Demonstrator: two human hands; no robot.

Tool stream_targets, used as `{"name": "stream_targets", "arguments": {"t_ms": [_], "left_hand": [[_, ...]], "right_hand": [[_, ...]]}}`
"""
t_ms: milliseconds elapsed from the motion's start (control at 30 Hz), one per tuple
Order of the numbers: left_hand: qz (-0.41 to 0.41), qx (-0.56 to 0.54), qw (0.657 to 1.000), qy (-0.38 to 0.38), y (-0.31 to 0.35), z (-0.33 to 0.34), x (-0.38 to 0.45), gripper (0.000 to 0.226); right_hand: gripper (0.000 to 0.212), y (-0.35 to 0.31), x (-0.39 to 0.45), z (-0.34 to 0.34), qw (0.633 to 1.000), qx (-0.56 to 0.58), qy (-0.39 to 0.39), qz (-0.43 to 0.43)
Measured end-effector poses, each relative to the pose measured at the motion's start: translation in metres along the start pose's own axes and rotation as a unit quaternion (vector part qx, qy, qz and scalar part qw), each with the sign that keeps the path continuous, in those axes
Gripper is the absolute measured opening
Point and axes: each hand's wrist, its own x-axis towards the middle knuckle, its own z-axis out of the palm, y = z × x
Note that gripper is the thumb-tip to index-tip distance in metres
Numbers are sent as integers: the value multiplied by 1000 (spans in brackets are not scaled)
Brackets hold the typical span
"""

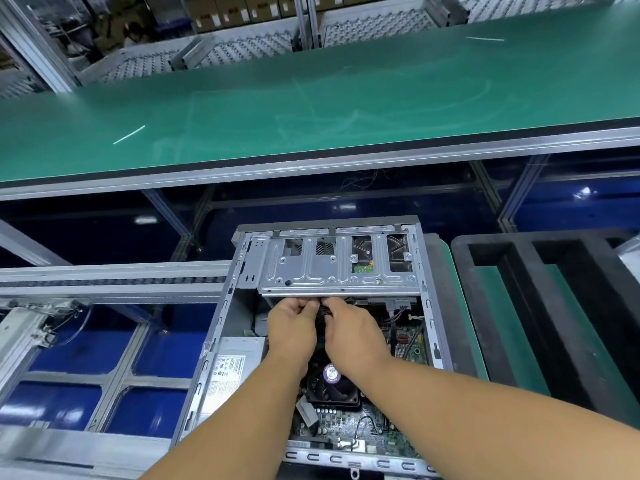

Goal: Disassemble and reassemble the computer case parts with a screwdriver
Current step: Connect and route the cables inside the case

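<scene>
Side panel is off the computer case [242, 306]; my left hand [292, 329] and right hand [351, 336] both pinch a black connector [323, 311] under the drive cage [337, 265]. Reassembly remains; no screwdriver in sight.

At twelve o'clock a long green conveyor belt [311, 109] crosses the room, with a thin white strip [129, 134] lying on it at ten o'clock. Behind it, cardboard boxes [235, 10] stand on shelves. At three o'clock sits a black foam tray [519, 306] with deep slots. An aluminium frame [104, 282] runs at nine o'clock over a blue floor [69, 355].
</scene>
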Motion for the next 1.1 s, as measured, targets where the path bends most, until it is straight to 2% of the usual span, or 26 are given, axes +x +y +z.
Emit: {"name": "stream_targets", "arguments": {"t_ms": [267,633,867,1100], "left_hand": [[87,99,990,-38,6,-4,-9,27],[115,132,982,-70,10,-5,-12,40],[119,162,978,-56,5,-4,-10,32],[46,81,995,-29,1,-3,-6,14]], "right_hand": [[24,-2,-3,-1,999,27,15,21],[25,2,-1,2,999,21,22,18],[26,4,1,4,999,25,34,15],[21,4,-1,6,999,22,37,8]]}}
